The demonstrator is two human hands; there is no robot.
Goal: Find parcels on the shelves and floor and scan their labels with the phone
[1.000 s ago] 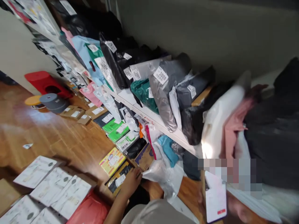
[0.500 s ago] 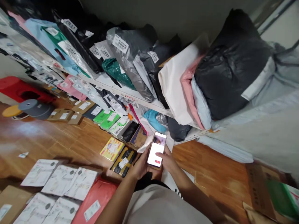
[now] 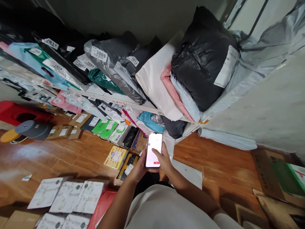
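Note:
A smartphone with a bright, mostly white screen is held upright in front of my body. My left hand grips its left side, with fingers wrapped beneath the lower end. On the right side, my right hand also holds the phone, and its thumb lies over the middle of the screen. A small red button shows near the bottom of the display; the text is too small to read. Just beyond the phone, a white shelf is packed with labelled parcels, among them a grey bag marked 3009.
A large black parcel sits at the shelf's right end. Several white boxes and a red parcel are on the floor at lower left. A grey stool stands far left. Cardboard boxes lie at right.
The view has turned right, so the shelf parcels sit further left. The phone's screen content has changed, with the picture at its top gone. Both hands still hold the phone.

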